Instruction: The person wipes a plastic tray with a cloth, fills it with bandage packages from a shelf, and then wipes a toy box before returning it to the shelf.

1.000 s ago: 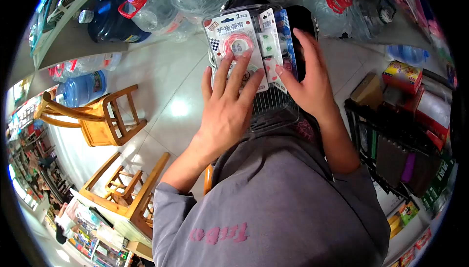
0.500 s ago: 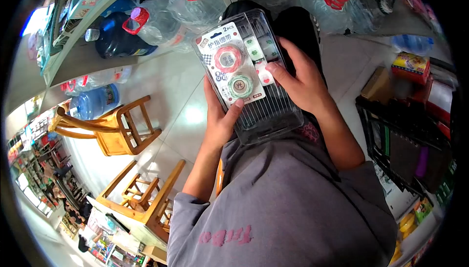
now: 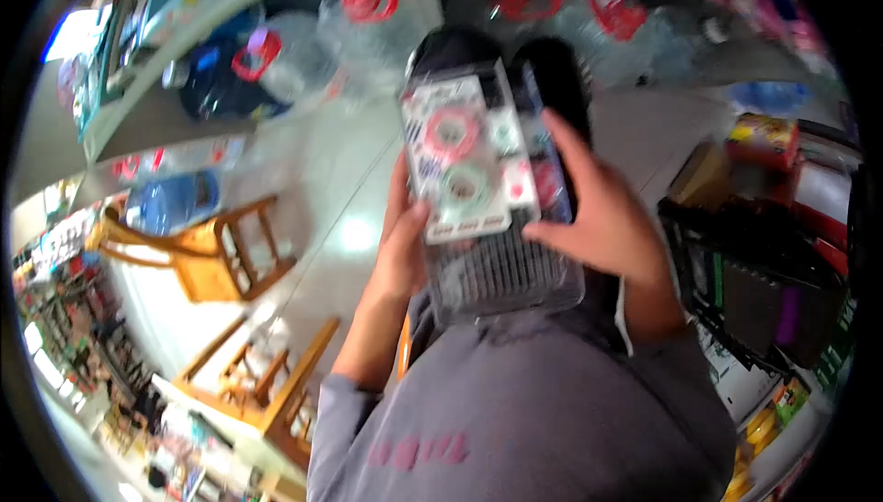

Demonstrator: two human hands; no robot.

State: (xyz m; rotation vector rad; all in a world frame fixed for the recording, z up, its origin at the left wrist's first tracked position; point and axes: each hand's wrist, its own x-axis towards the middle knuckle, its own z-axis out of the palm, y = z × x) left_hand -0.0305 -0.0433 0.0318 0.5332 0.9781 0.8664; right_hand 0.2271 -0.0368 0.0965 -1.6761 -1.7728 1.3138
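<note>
A clear plastic tray [image 3: 510, 286] with a ribbed bottom lies over my lap, blurred by motion. In its upper part is a white card pack [image 3: 469, 222] with a pink ring-shaped roll [image 3: 451, 133] and a green one [image 3: 463, 187]. Beside this card a second white pack [image 3: 518, 182] with a red print shows, partly covered. My left hand [image 3: 401, 249] is closed round the tray's left edge, thumb by the card's lower corner. My right hand [image 3: 612, 222] grips the right side, thumb over the tray and index finger along the edge; its other fingers are hidden.
Large water bottles [image 3: 299, 51] with red handles stand on the shelf ahead. To the left are a wooden chair [image 3: 216, 258] and another wooden seat [image 3: 303, 373] on the tiled floor [image 3: 336, 199]. Boxes [image 3: 763, 139] and a black crate [image 3: 736, 245] stand on the right.
The tray and card have shifted down and slightly right in view and turned more upright. My right thumb has moved off the packs towards the tray's lower part.
</note>
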